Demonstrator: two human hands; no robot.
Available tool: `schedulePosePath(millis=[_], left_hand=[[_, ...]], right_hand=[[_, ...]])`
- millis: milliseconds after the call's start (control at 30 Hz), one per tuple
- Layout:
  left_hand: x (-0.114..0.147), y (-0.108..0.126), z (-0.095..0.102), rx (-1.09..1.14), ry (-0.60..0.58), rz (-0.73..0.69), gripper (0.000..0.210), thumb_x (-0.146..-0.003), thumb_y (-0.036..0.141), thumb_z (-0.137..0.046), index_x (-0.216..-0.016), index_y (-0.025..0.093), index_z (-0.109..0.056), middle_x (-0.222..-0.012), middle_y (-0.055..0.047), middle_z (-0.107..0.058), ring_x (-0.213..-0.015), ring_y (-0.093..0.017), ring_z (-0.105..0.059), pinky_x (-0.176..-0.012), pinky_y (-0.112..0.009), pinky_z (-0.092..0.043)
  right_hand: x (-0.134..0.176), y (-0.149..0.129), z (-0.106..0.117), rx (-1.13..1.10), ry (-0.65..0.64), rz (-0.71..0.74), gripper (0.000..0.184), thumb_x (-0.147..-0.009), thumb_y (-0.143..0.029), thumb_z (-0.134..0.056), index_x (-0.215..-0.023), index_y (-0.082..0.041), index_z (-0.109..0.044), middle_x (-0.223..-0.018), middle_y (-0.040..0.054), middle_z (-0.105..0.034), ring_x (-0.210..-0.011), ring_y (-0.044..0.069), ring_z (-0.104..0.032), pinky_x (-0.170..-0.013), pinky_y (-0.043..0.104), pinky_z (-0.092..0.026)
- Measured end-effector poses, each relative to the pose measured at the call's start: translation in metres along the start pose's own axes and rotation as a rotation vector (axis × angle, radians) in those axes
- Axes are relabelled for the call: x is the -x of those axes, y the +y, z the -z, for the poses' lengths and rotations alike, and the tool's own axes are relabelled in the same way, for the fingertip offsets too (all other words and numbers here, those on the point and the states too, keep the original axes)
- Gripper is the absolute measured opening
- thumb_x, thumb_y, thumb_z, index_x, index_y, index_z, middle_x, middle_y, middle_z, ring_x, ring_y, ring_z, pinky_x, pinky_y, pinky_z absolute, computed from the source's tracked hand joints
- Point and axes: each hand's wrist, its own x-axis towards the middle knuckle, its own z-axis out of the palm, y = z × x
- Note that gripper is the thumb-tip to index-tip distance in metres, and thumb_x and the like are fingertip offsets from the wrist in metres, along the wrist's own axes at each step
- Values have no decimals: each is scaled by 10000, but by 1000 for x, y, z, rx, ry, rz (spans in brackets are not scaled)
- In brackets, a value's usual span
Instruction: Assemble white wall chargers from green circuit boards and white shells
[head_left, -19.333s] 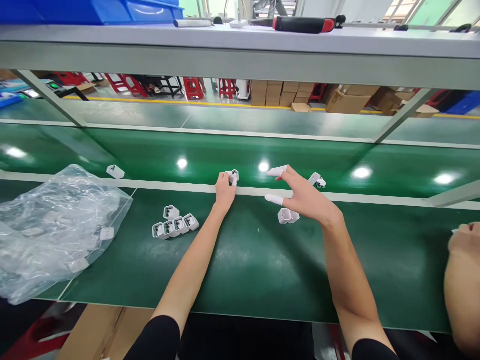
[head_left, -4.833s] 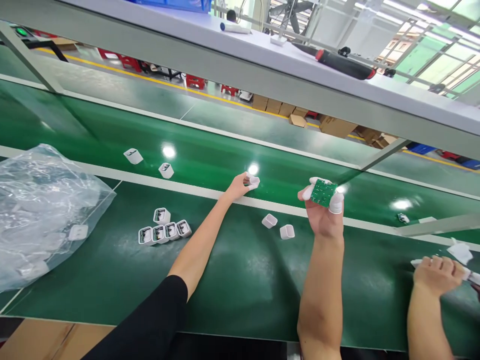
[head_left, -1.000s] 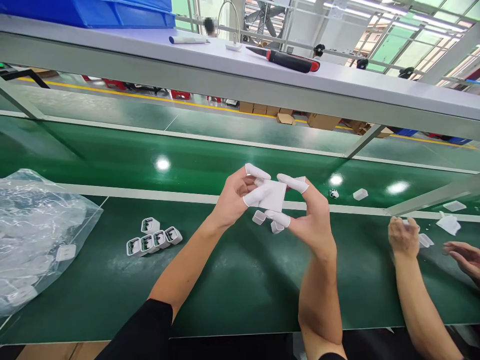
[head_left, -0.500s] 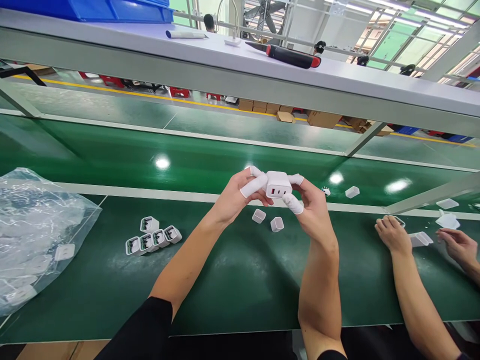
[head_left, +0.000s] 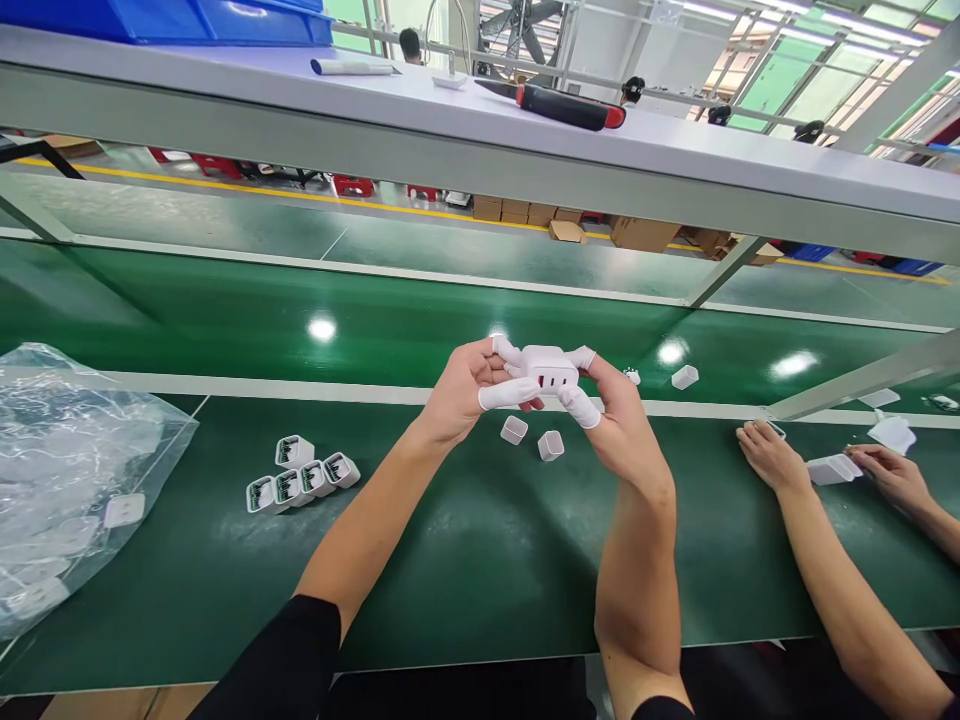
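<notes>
A white charger (head_left: 550, 366) with a row of ports, one of them red inside, is held up between my two hands above the green bench. My left hand (head_left: 474, 388) grips its left side, with white covers on the thumb and a finger. On the right side, my right hand (head_left: 609, 400) pinches it between a covered thumb and finger. Below the charger, two small white housings (head_left: 551, 446) (head_left: 514, 430) rest on the bench. To the left stand several open white housings (head_left: 295, 452) with circuit boards showing inside.
A clear plastic bag (head_left: 67, 480) of white parts lies at the far left. At right, a co-worker's hands (head_left: 772, 458) handle white parts near a white housing (head_left: 834, 469). The raised shelf (head_left: 420, 110) holds a blue bin (head_left: 202, 22), a marker and a black-red tool (head_left: 570, 107).
My left thumb has slid lower along the charger's front edge, and the charger is turned slightly. The co-worker's right hand has moved left, close to the white housing.
</notes>
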Motion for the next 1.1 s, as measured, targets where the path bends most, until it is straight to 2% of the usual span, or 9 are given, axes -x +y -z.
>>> schedulePosePath(millis=[167,267,433,567,667,767,900,1100], left_hand=[[2,2,-5,32,7,-11,549,-667,459,-1065,-904,165,-667,-812,-50,-790,-630,-182,-778,-595,-258,-643],[2,6,-3,14,11,5,512,-695,440,-1053,-943,166,-699,-889,-63,-809,-677,-178,-790,-660,-270,-674],[2,11,8,-102,-24,87,527,-688,357,-1064,-1086,156,-783,-948,-86,-821,-804,-231,-837,-767,-321,-721],[3,7,10,-163,-79,104,423,-725,378,-1048,-971,149,-790,-927,-102,-830,-792,-253,-847,-743,-327,-713],[5,-1,4,-145,-73,101,438,-707,403,-1058,-926,151,-775,-898,-100,-833,-749,-260,-841,-694,-341,-712],[8,-11,-8,-103,-15,77,465,-682,414,-1066,-923,156,-763,-897,-93,-837,-712,-258,-836,-666,-340,-709],[10,-18,-22,-68,58,48,507,-652,457,-1068,-896,173,-726,-884,-76,-836,-749,-268,-847,-698,-350,-721],[12,-17,-33,-26,97,-12,546,-563,412,-1102,-873,187,-712,-900,-59,-830,-772,-250,-833,-700,-346,-721]], right_hand=[[-2,6,-3,-31,-3,54,239,-1078,-531,-691,-1141,-304,-733,-1107,63,-758,-1010,271,-668,-947,479,-550],[-5,8,-4,-21,38,78,222,-1038,-535,-748,-1077,-318,-725,-1051,70,-757,-964,280,-668,-897,484,-566],[-5,7,2,41,44,16,292,-1027,-562,-766,-1028,-276,-707,-1007,21,-730,-969,239,-647,-932,419,-548],[-4,6,5,-15,-22,-16,355,-1073,-609,-677,-1026,-259,-723,-1031,23,-749,-970,230,-645,-906,384,-518],[-4,6,3,-49,-22,-26,441,-1105,-650,-585,-967,-247,-697,-962,17,-716,-906,215,-619,-849,370,-490],[-5,7,1,-43,26,2,479,-1111,-670,-549,-925,-242,-659,-893,6,-661,-844,201,-571,-808,366,-465],[-4,8,2,-54,41,42,449,-1110,-653,-552,-940,-248,-644,-904,6,-654,-841,199,-563,-802,372,-471],[-1,3,5,-28,18,85,371,-1108,-606,-556,-991,-261,-624,-958,21,-625,-868,214,-561,-796,390,-495]])
